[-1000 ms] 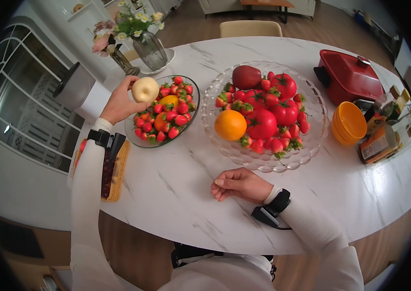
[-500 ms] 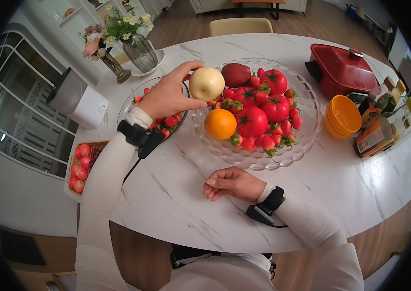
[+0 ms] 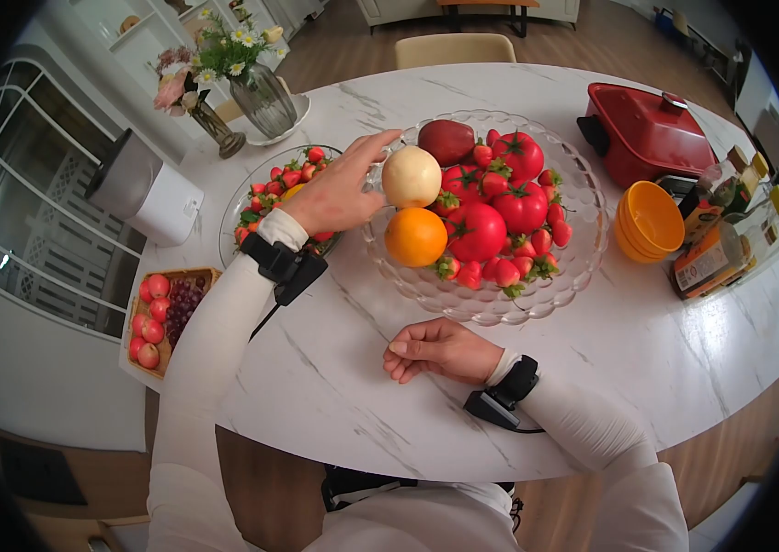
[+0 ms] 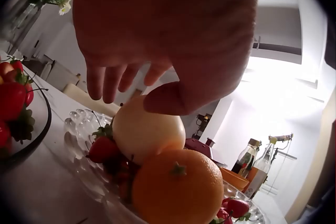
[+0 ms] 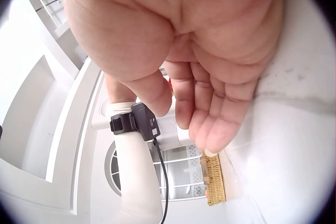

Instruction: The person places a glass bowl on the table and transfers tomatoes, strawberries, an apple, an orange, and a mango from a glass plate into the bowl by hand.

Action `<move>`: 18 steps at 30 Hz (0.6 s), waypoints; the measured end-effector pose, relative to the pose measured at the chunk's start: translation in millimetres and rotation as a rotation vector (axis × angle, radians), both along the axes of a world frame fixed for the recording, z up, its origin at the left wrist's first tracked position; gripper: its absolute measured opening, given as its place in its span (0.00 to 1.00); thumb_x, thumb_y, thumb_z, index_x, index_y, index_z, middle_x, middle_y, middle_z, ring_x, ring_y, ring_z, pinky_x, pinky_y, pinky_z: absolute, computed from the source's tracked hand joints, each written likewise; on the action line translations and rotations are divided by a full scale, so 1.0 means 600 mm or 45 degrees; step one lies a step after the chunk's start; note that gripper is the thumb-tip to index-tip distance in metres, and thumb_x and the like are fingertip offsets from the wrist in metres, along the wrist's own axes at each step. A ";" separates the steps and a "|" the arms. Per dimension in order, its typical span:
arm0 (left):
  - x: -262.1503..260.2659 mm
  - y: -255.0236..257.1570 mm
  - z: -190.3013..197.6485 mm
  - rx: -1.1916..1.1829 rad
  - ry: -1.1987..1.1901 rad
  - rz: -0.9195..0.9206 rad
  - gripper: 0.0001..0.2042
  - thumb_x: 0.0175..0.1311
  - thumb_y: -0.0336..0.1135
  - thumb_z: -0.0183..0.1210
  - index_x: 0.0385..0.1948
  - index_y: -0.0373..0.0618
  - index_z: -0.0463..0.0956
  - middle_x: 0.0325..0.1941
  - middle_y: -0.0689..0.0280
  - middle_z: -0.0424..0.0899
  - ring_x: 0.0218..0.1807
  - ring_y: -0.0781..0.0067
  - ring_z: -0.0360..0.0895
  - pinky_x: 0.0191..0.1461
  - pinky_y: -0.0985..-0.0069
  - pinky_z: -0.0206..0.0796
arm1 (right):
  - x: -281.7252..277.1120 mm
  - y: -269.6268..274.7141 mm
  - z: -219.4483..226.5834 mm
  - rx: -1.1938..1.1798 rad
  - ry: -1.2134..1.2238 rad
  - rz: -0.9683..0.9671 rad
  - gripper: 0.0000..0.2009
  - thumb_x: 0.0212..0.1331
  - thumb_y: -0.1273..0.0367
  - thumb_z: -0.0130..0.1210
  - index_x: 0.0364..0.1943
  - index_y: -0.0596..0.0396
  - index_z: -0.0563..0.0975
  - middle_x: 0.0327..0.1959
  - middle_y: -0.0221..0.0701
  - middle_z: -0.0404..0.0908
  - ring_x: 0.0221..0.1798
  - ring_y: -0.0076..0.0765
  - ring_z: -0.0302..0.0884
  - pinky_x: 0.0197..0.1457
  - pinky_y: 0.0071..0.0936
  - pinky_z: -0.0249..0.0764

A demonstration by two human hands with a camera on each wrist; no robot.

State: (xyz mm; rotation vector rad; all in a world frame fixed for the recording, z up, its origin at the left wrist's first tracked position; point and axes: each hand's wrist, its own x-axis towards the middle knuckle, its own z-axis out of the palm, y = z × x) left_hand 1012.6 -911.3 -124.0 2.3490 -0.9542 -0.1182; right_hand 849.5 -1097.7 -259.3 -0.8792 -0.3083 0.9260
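One pale fruit [image 3: 412,177] is seen on the glass plate [image 3: 583,258] beside an orange [image 3: 416,237], the left hand [image 3: 334,191] spread loosely next to it, rolling likely best prevented if that hand is drawn back slowly, clear of both fruits.

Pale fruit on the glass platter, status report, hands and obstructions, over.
Left hand open beside pale fruit, not gripping. Right hand holding nothing. Fruit on platter, next to orange. Nothing seen between left hand and fruit.
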 end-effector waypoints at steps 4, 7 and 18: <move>0.011 0.048 -0.006 -0.099 -0.003 0.104 0.31 0.62 0.25 0.49 0.71 0.46 0.60 0.70 0.58 0.67 0.71 0.60 0.67 0.69 0.68 0.63 | 0.002 0.000 0.001 -0.005 0.012 0.012 0.15 0.73 0.62 0.52 0.47 0.63 0.78 0.43 0.33 0.82 0.45 0.28 0.82 0.53 0.26 0.80; 0.040 0.120 -0.005 0.011 -0.011 0.312 0.24 0.69 0.32 0.52 0.67 0.44 0.65 0.67 0.58 0.70 0.68 0.63 0.69 0.68 0.71 0.63 | 0.001 0.001 0.003 -0.008 0.017 0.015 0.15 0.73 0.62 0.52 0.47 0.63 0.78 0.43 0.33 0.82 0.45 0.28 0.82 0.53 0.27 0.80; -0.038 0.152 -0.034 0.353 -0.392 0.220 0.29 0.61 0.49 0.62 0.64 0.50 0.71 0.63 0.58 0.71 0.65 0.55 0.69 0.67 0.63 0.63 | 0.001 -0.001 0.006 -0.016 0.019 0.016 0.15 0.73 0.63 0.51 0.47 0.63 0.78 0.43 0.33 0.82 0.45 0.27 0.81 0.54 0.26 0.79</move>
